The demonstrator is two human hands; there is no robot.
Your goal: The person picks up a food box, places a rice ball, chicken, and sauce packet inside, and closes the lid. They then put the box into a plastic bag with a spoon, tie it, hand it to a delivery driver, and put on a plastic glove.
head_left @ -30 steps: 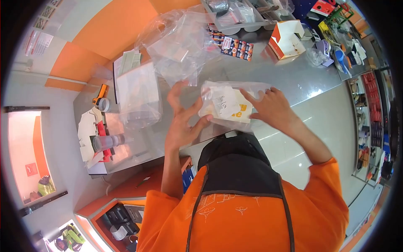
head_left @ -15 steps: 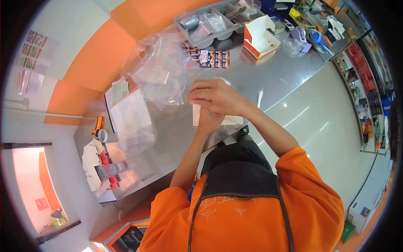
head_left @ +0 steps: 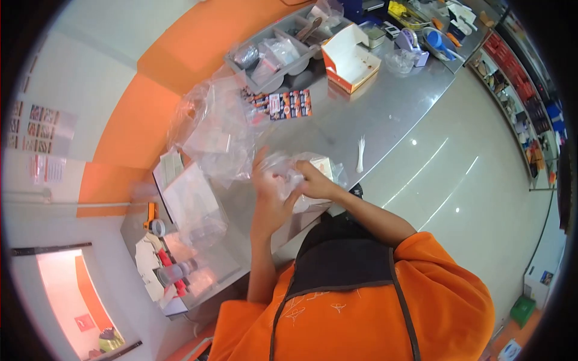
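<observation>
One clear plastic bag (head_left: pixel 310 203), a pale box (head_left: pixel 321 165) visible inside it, lies at the near edge of the steel counter (head_left: pixel 337 123), presumably for easy reach. The right hand (head_left: pixel 316 185) pinches the gathered film, apparently to control its slack; the left hand (head_left: pixel 272 204) curves alongside, thumb and fingers apart (whether it grips film cannot be told). A slim white bundle (head_left: pixel 360 154) lies near the bag.

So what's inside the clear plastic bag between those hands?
A pale box shows through the right-hand end of the plastic bag. The left hand, right hand and bunched plastic cover the rest, so anything else inside can't be seen.
</observation>
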